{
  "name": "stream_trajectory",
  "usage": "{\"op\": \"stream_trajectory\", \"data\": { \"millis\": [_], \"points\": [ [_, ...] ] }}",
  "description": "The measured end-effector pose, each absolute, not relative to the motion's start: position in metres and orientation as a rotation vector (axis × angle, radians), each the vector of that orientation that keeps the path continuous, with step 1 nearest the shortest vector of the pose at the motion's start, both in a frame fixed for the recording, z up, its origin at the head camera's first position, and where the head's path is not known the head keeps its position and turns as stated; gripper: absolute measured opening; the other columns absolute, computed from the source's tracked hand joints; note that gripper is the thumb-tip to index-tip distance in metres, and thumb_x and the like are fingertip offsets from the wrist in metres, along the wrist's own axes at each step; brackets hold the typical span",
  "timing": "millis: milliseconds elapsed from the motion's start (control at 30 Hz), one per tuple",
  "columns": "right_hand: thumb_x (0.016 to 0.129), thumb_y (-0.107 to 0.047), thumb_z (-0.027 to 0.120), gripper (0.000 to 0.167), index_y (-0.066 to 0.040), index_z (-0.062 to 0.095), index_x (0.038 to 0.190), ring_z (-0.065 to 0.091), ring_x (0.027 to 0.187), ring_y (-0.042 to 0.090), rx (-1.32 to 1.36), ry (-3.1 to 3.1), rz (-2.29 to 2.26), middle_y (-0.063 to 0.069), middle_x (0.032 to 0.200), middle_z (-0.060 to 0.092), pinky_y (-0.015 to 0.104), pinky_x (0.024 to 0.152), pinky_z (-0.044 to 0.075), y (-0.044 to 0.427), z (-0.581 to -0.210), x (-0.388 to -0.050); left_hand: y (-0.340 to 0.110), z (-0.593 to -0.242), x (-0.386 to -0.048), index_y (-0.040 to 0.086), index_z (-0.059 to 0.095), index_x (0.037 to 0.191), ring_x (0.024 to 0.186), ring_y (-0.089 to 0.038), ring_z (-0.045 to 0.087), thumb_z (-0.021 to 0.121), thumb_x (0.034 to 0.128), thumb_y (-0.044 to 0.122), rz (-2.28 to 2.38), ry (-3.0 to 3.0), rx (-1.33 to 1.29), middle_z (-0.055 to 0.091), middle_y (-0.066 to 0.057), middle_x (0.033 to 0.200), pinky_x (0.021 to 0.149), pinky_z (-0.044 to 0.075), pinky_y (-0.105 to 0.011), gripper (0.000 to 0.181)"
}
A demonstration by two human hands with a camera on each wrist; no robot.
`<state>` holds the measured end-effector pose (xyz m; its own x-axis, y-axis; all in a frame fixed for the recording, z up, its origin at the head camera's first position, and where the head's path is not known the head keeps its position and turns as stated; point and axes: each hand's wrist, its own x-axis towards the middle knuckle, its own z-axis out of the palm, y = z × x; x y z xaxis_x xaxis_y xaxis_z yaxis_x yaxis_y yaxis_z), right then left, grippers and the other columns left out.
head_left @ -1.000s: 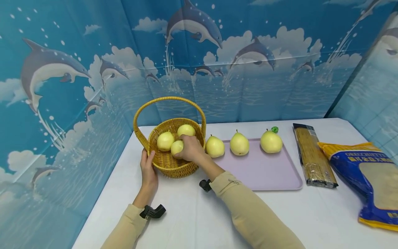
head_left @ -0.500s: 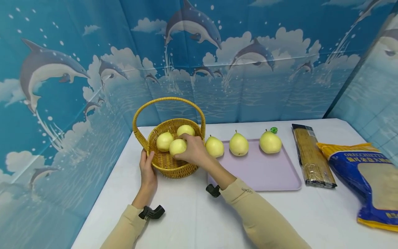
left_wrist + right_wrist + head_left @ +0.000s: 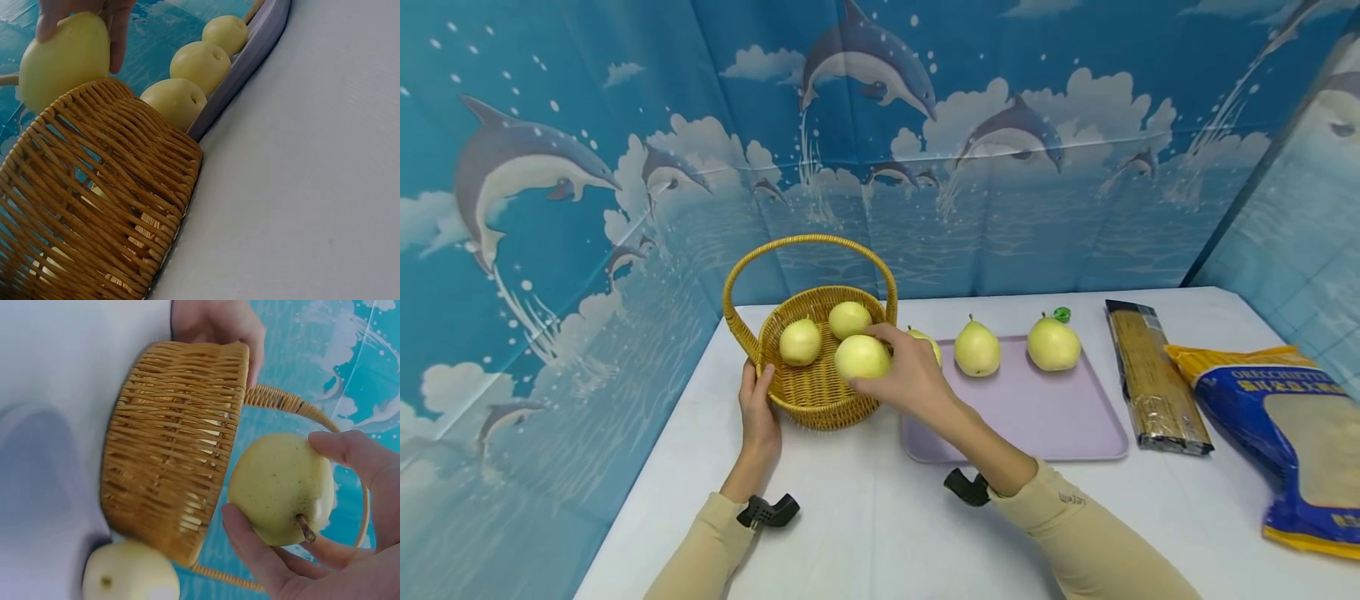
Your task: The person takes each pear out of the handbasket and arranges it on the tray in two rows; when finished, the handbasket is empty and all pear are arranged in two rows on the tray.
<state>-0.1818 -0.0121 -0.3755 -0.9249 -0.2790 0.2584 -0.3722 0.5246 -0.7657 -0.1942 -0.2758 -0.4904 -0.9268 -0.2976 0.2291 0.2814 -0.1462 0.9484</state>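
Note:
My right hand [image 3: 917, 379] holds a pale yellow-green pear [image 3: 861, 358] just above the right front rim of a wicker basket [image 3: 820, 415]. In the right wrist view, thumb and fingers pinch the pear [image 3: 278, 487] from opposite sides, its brown stem showing. My left hand [image 3: 760, 421] grips the basket's left side by the handle base, thumb at the rim; in the right wrist view part of that hand [image 3: 219, 328] shows against the wicker. Inside the basket lie two pears, one on the left [image 3: 800, 342] and one at the back [image 3: 849, 319].
Right of the basket is a lilac tray [image 3: 1037, 425] with three pears along its back, the nearest [image 3: 928, 343] partly hidden by my right hand. Farther right lie a pack of long pasta [image 3: 1157, 375] and a blue-and-yellow pasta bag [image 3: 1285, 442]. A dolphin-print curtain [image 3: 925, 225] stands behind.
My right hand has lifted the pear from among those in the basket and drawn it up and rightward toward the rim. The left hand and basket stay in place.

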Motion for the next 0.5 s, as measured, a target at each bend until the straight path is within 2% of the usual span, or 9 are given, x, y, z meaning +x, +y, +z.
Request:
{"op": "stream_trajectory", "data": {
  "millis": [300,500],
  "points": [
    [0.081,-0.025,0.089,0.065,-0.015,0.064,0.14,0.067,0.114,0.03,0.55,-2.625,1.375,0.005,0.132,0.072,0.05,0.092,0.057,0.041,-0.388,-0.158,-0.274,-0.491,-0.192,0.014,0.036,0.161,0.148,-0.022,0.043,0.046,0.1121,0.024,-2.126,-1.757,0.015,0.043,-0.011,0.16,0.129,0.025,-0.042,0.051],
    [0.08,-0.02,0.09,0.065,-0.005,0.064,0.138,0.07,0.108,0.029,0.543,-2.626,1.312,0.013,0.129,0.072,0.05,0.089,0.058,0.059,-0.408,-0.154,-0.277,-0.491,-0.193,0.014,0.036,0.161,0.147,-0.02,0.043,0.048,0.1117,0.028,-2.127,-1.761,0.01,0.044,-0.008,0.159,0.129,0.025,-0.041,0.052]
  ]
}}
